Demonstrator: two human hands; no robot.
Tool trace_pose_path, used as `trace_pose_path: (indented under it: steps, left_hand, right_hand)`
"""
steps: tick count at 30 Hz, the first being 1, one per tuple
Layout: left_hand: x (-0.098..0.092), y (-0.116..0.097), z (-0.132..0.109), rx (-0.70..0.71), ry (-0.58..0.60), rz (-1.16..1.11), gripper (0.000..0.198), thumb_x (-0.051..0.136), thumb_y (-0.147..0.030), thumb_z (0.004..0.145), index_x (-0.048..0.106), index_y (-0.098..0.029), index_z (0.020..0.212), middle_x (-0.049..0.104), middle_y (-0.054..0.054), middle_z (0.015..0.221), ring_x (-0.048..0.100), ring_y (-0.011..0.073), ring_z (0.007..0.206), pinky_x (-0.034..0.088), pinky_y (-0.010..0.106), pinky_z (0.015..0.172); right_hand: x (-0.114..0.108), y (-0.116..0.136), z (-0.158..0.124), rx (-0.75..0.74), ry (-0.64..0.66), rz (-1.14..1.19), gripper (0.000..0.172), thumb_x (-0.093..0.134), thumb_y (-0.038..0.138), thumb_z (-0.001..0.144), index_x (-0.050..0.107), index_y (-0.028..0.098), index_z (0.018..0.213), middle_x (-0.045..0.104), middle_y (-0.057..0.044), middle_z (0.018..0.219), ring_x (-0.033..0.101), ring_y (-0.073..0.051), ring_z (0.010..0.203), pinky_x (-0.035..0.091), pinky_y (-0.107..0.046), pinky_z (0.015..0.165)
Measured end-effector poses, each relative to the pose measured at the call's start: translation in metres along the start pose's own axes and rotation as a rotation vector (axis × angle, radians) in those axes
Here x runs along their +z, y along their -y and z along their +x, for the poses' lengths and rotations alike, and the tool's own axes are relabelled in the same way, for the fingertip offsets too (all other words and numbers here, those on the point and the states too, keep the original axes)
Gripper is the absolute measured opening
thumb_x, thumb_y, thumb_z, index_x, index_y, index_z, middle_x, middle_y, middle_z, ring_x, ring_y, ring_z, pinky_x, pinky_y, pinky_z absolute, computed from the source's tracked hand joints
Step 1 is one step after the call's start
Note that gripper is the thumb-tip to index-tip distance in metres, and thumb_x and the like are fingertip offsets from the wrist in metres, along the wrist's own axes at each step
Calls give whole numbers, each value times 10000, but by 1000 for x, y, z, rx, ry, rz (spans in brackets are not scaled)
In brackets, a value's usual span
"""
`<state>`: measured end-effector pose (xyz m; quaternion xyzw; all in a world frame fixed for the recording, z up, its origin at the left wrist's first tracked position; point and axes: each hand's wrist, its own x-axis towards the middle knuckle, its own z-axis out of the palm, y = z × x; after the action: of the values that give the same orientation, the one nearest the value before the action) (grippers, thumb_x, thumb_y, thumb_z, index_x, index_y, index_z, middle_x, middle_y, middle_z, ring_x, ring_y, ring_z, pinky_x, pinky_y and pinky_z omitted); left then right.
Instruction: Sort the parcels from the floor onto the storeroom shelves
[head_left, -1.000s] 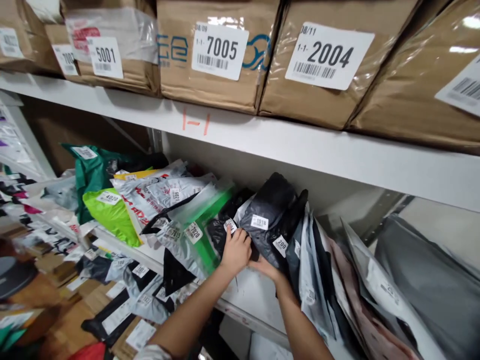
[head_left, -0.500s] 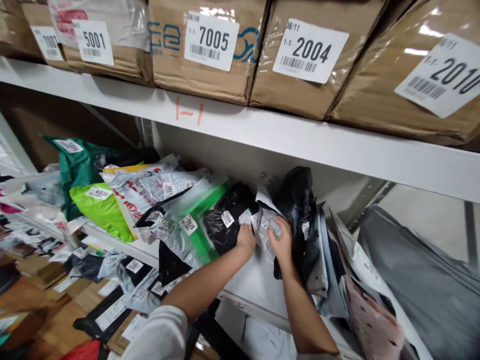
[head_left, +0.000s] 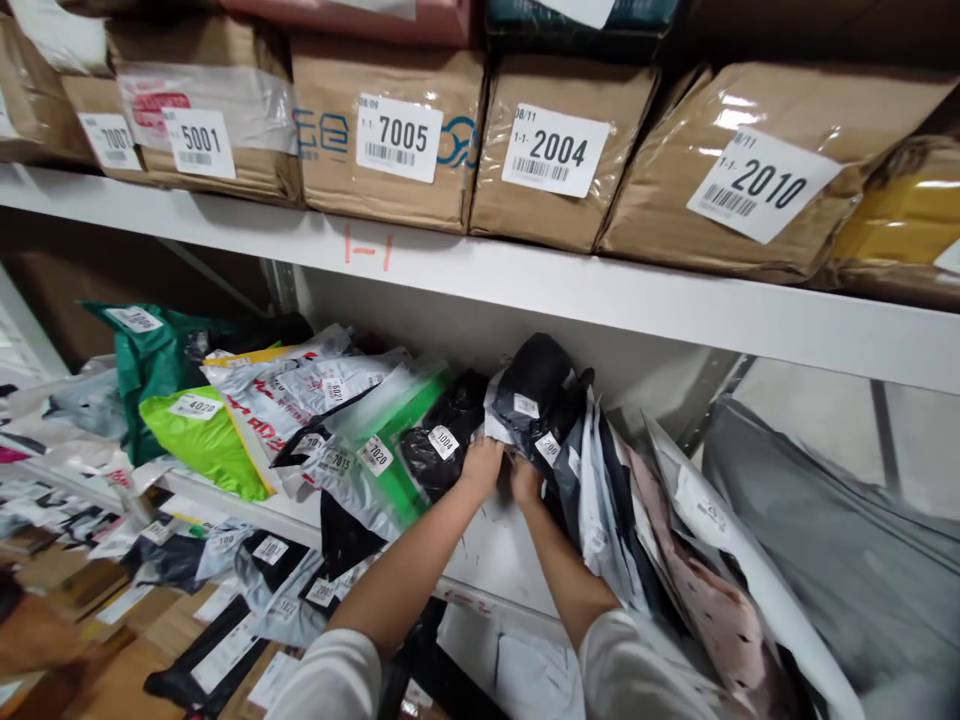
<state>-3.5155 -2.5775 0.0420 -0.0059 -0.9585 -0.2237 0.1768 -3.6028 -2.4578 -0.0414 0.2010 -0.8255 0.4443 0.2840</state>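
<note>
My left hand (head_left: 482, 468) reaches into the row of mailer bags, its fingers closed at the lower edge of a pale grey plastic mailer (head_left: 495, 412). A black plastic mailer (head_left: 442, 412) labelled 1004 lies just left of it. My right hand (head_left: 526, 482) is close beside, pushed in under a bulging black plastic parcel (head_left: 534, 368) and against a dark mailer with a label (head_left: 549, 448) beginning 200. The right fingers are mostly hidden by these bags.
Taped cardboard boxes (head_left: 551, 205) with number labels stand on the white shelf (head_left: 450, 255) above. Green (head_left: 196, 435) and grey mailers pile up leftward. Thin mailers lean to the right, beside a large grey bag (head_left: 810, 530). More parcels lie lower left.
My right hand has moved left and inward, towards my left hand. The black parcel and grey mailer between the hands have shifted, and the mailers at right lean differently. The view has tilted up.
</note>
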Motion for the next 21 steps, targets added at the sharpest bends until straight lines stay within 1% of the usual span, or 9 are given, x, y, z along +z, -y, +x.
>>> trace_pose_path:
  steps: [4, 6, 10, 12, 14, 15, 17, 19, 21]
  left_hand:
    - [-19, 2, 8, 38, -98, -221, 681, 508, -33, 842, 420, -245, 1483, 549, 159, 1331, 577, 274, 1204, 454, 396, 1027]
    - [-29, 6, 12, 34, -164, -366, 602, 443, -114, 909, 374, -234, 1495, 573, 119, 1330, 579, 228, 1192, 454, 344, 1025]
    - [-39, 12, 18, -44, -215, -606, 406, 244, -299, 1015, 569, -197, 1237, 675, 68, 1120, 638, 194, 1025, 493, 317, 925]
    - [-38, 12, 19, -69, -198, -689, 360, 400, -424, 984, 588, -206, 1200, 684, 52, 1039, 649, 194, 973, 494, 310, 906]
    - [-34, 12, 20, -103, -182, -755, 506, 641, -454, 853, 551, -196, 1279, 679, 56, 1020, 654, 201, 936, 498, 311, 889]
    - [-32, 12, 22, -125, -172, -783, 589, 711, -434, 792, 543, -188, 1300, 676, 61, 1016, 653, 206, 928, 500, 315, 885]
    - [-30, 14, 26, -179, -145, -839, 559, 697, -457, 788, 585, -184, 1263, 677, 73, 1012, 652, 213, 933, 504, 326, 876]
    - [-32, 16, 31, -245, -101, -899, 540, 488, -589, 891, 621, -176, 1212, 682, 100, 1028, 658, 220, 936, 523, 340, 833]
    - [-38, 19, 35, -314, -52, -944, 696, 288, -686, 919, 598, -153, 1241, 679, 136, 1069, 670, 220, 921, 541, 338, 761]
  right_hand:
    - [-25, 33, 7, -126, -36, -12, 330, 524, 368, 894, 769, 154, 834, 625, -157, 1079, 544, -283, 1089, 426, -463, 1018]
    - [-28, 56, 3, -253, -63, -2, 303, 541, 369, 903, 766, 180, 828, 587, -137, 1139, 512, -271, 1129, 405, -466, 1041]
    - [-31, 83, -11, -407, -7, 65, 360, 479, 341, 960, 729, 182, 755, 567, -114, 1235, 501, -250, 1180, 416, -456, 1039]
    - [-39, 83, -17, -405, 35, 88, 399, 417, 324, 990, 746, 181, 816, 535, -115, 1324, 483, -253, 1252, 411, -457, 1072]
    - [-51, 78, -22, -417, 4, 88, 342, 433, 310, 989, 750, 183, 1006, 492, -126, 1393, 463, -261, 1317, 410, -459, 1110]
    - [-56, 76, -23, -415, -33, 68, 324, 471, 312, 979, 708, 181, 1157, 468, -141, 1424, 455, -268, 1343, 418, -461, 1119]
    - [-64, 71, -25, -371, -114, -10, 513, 543, 324, 954, 491, 166, 1439, 414, -184, 1484, 435, -290, 1384, 447, -476, 1114]
    - [-70, 71, -25, -336, -181, -86, 698, 555, 319, 952, 253, 165, 1562, 400, -213, 1507, 422, -299, 1404, 478, -493, 1091]
    - [-75, 73, -23, -377, -296, -90, 716, 560, 270, 951, 206, 194, 1569, 457, -200, 1466, 456, -280, 1383, 495, -487, 1077]
